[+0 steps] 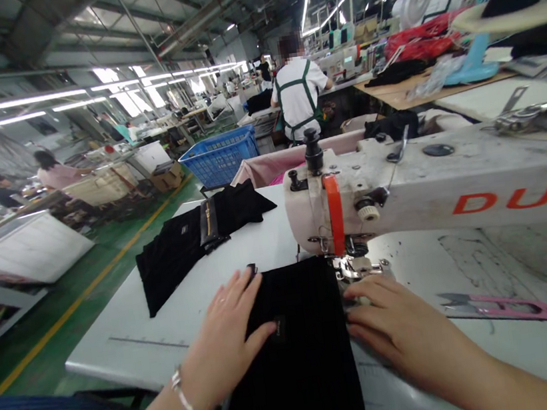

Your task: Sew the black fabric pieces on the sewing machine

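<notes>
The left hand [225, 336] lies with its fingers spread and loose, flat on a piece of black cloth [307, 382] rather than closed around it; the thumb tip touches a small label [280, 328] on the cloth. The right hand [399, 316] has its bent fingertips at the cloth's right edge; whether they pinch it cannot be told. The black cloth thus lies beneath the left fingers and reaches across to the right fingertips. Just beyond the right fingers is the metal foot [347, 269] of a sewing machine [401, 181]. Pink-handled scissors [508, 306] lie to the right of those fingers. Beyond and left of the left fingertips, more black cloth [173, 262], crossed by a dark strap [208, 221], rests on the table [122, 356].
</notes>
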### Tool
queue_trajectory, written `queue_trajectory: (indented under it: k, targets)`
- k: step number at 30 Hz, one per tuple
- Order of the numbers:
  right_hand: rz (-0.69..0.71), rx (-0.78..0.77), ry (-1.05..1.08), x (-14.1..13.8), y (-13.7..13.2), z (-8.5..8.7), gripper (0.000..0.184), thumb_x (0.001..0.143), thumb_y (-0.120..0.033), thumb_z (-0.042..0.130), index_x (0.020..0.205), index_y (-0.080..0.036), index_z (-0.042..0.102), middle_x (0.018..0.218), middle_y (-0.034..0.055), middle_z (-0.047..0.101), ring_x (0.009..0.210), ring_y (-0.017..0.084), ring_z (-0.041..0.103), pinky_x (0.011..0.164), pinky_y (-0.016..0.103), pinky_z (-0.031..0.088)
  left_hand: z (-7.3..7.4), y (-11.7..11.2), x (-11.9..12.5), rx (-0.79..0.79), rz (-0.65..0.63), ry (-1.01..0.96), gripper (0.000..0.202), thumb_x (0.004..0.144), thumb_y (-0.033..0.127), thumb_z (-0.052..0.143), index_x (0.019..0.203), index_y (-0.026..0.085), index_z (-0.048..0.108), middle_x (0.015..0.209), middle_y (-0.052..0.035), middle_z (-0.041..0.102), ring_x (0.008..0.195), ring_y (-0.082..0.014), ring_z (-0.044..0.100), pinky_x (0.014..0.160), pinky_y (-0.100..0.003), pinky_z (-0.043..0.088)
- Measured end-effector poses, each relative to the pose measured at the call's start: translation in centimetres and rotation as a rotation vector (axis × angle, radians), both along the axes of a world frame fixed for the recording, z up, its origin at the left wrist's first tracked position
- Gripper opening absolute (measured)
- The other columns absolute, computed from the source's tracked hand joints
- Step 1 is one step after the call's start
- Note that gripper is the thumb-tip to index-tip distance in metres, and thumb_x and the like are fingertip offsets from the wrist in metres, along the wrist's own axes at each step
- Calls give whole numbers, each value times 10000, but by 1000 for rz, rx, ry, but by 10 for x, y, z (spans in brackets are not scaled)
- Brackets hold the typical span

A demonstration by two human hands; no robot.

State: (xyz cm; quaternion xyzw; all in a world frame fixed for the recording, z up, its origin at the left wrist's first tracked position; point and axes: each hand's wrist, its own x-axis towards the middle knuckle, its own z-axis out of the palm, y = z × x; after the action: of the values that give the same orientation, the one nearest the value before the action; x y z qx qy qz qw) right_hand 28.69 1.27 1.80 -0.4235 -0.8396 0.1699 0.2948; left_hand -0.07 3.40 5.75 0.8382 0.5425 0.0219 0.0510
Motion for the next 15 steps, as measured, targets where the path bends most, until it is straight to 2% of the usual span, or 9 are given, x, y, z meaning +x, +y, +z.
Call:
queue_trajectory:
  k: [2, 4, 6, 8, 10, 12, 13, 15]
  targets:
    - [-9, -152, 140, -10, -12, 4, 180, 878, -135, 531, 907, -249, 668, 1136, 50, 561, 1109, 247, 494, 965, 462, 429, -11, -24, -19, -2, 131, -47, 755, 855, 398, 587, 1471, 179, 208, 1513, -169, 257, 1394, -333, 247, 1108, -579, 286]
    - [-44, -427, 405, -24, -25, 4, 272, 857, -127, 513, 1063, -269, 618, 1115, 58, 573, 1060, 219, 544, 909, 395, 478, -23, -39, -28, -22, 168, -134, 748, 874, 310, 561, 1483, 195, 143, 1500, -161, 290, 1387, -309, 276, 1113, -558, 298]
    - [-70, -746, 726, -39, -37, 2, 398, 855, -200, 528, 1246, -259, 489, 886, 39, 615, 846, 187, 618, 737, 318, 532, -30, -45, -31, -35, 166, -213, 716, 887, 242, 525, 1484, 209, 131, 1488, -153, 317, 1381, -291, 294, 1118, -542, 300]
    - [-99, -968, 1005, -52, -48, 1, 516, 851, -331, 565, 1323, -231, 385, 703, -16, 569, 585, 144, 570, 511, 236, 479, -31, -43, -31, -54, 156, -250, 696, 891, 246, 520, 1480, 205, 150, 1479, -151, 333, 1375, -287, 309, 1117, -535, 306]
    - [-134, -1096, 1139, -60, -60, 1, 537, 845, -444, 578, 1296, -211, 402, 627, -51, 507, 433, 91, 430, 373, 179, 328, -27, -43, -31, -39, 144, -236, 677, 898, 283, 518, 1474, 202, 172, 1479, -148, 333, 1381, -292, 295, 1106, -547, 317]
    - [-150, -1186, 1145, -65, -73, -1, 474, 850, -510, 570, 1191, -192, 489, 559, -74, 436, 383, 59, 301, 340, 170, 194, -18, -48, -27, 43, 113, -188, 630, 912, 309, 499, 1465, 220, 209, 1506, -130, 286, 1404, -301, 235, 1100, -570, 312]
    - [-147, -1206, 1125, -66, -81, -4, 445, 842, -535, 582, 1110, -182, 536, 530, -80, 398, 389, 57, 286, 352, 173, 187, -13, -54, -22, 86, 62, -159, 613, 913, 314, 499, 1459, 229, 234, 1518, -119, 261, 1412, -304, 210, 1098, -571, 316]
    - [-148, -1168, 1141, -69, -95, -10, 432, 779, -574, 653, 924, -173, 584, 558, -61, 413, 460, 68, 365, 412, 180, 275, -3, -70, -8, 126, -130, -117, 618, 889, 334, 544, 1443, 223, 292, 1524, -104, 252, 1411, -305, 213, 1096, -536, 346]
